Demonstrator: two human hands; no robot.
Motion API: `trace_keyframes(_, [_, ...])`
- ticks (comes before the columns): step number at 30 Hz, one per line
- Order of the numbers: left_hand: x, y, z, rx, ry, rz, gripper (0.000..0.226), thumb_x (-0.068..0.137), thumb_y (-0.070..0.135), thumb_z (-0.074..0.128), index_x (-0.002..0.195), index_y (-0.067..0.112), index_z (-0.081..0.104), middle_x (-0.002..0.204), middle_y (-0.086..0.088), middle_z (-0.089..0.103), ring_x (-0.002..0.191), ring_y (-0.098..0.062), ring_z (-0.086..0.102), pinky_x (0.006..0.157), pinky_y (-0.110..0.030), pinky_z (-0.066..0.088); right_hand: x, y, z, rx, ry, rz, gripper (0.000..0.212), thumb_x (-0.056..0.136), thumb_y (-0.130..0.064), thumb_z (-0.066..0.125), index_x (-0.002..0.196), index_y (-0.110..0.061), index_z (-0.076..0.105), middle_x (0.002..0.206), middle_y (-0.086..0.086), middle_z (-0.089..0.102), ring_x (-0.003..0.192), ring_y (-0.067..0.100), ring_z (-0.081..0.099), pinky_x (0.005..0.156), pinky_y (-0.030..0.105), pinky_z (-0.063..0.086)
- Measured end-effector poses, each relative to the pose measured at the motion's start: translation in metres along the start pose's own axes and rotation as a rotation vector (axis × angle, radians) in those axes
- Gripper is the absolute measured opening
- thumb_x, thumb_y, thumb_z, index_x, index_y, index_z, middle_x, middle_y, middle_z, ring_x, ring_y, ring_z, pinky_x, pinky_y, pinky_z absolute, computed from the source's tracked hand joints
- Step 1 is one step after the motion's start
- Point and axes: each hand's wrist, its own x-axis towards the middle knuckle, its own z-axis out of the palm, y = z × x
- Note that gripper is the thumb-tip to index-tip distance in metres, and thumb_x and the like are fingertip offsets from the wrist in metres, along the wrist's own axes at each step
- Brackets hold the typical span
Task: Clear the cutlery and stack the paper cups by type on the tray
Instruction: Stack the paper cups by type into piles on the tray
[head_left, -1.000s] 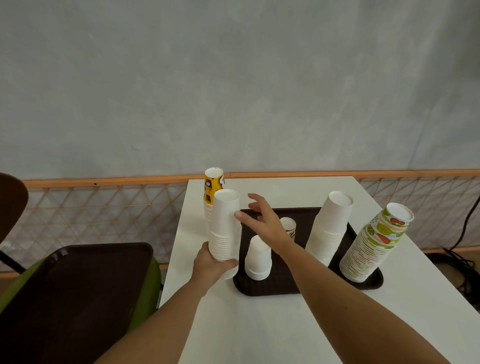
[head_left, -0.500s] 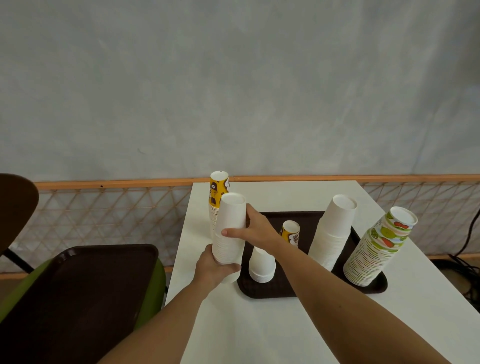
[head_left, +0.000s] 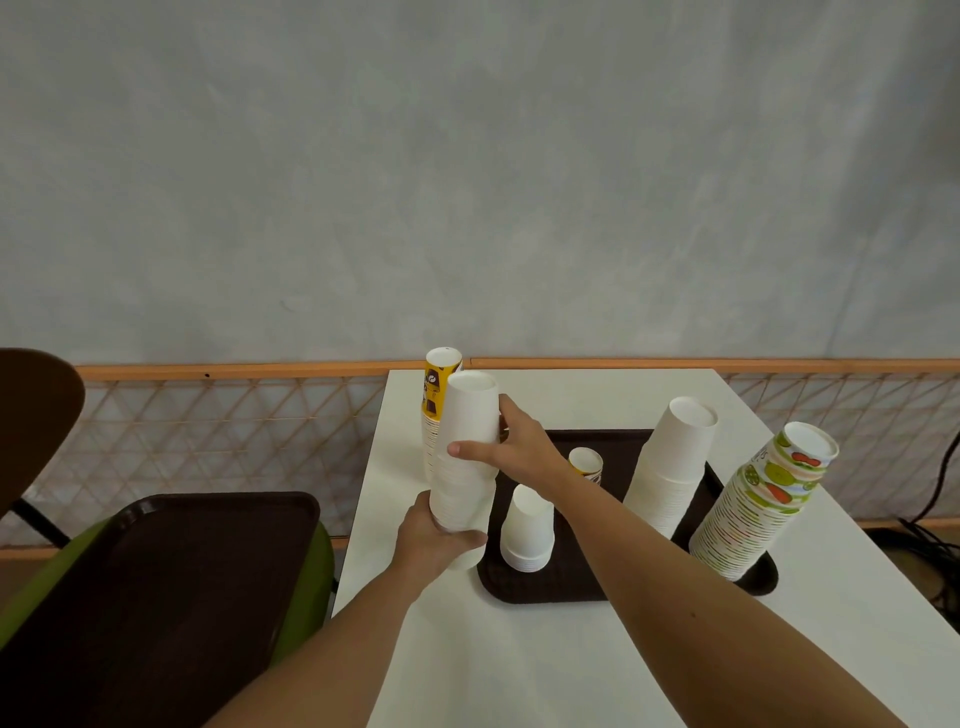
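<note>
Beside tray (head_left: 545, 597), white cup stack (head_left: 467, 415) is gripped low by L hand (head_left: 431, 540), high by R hand (head_left: 514, 447), prob. vs. toppling.

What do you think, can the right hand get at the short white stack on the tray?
Probably not yet: the right hand grips the tall white stack, which the left hand holds too. Once freed, likely yes: the short white stack stands uncovered near its wrist.

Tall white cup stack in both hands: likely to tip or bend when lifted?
The white cup stack is tall and narrow, so probably tippy. Nested paper cups: likely light, may flex at joints. Left hand low and right hand high suggest both supports help.
</note>
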Motion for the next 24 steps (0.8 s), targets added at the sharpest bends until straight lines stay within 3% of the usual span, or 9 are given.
trace_keyframes(8, [-0.002,0.001,0.002,0.011,-0.014,0.011,0.074,0.063,0.019,0.085,0.125,0.017,0.045,0.114,0.0,0.056,0.104,-0.021,0.052,0.085,-0.031,0.045,0.002,-0.011,-0.011,0.027,0.061,-0.049,0.07,0.074,-0.04,0.075,0.131,-0.023,0.04,0.119,-0.006,0.053,0.103,0.012,0.051,0.08,0.025,0.044])
trace_keyframes(14, [-0.002,-0.001,0.003,0.022,-0.012,0.006,0.075,0.063,0.018,0.085,0.126,0.016,0.045,0.116,-0.002,0.056,0.103,-0.021,0.05,0.088,-0.032,0.045,0.004,-0.027,-0.028,0.115,0.186,-0.108,0.066,0.073,-0.037,0.076,0.128,-0.025,0.042,0.112,-0.01,0.052,0.102,0.011,0.053,0.084,0.029,0.05])
trace_keyframes(20, [-0.001,-0.001,0.005,0.029,-0.01,-0.007,0.074,0.063,0.02,0.084,0.126,0.017,0.044,0.114,0.0,0.056,0.104,-0.021,0.052,0.088,-0.033,0.046,0.004,-0.03,-0.047,0.187,0.27,-0.134,0.066,0.074,-0.032,0.077,0.129,-0.022,0.041,0.114,-0.003,0.055,0.103,0.015,0.055,0.083,0.031,0.053])
trace_keyframes(24, [0.001,0.002,0.005,0.019,0.006,-0.021,0.077,0.062,0.023,0.085,0.127,0.017,0.044,0.12,-0.004,0.057,0.111,-0.025,0.053,0.094,-0.038,0.048,0.0,-0.019,-0.054,0.2,0.365,-0.103,0.065,0.076,-0.031,0.075,0.13,-0.02,0.04,0.111,-0.004,0.052,0.099,0.013,0.052,0.073,0.02,0.049])
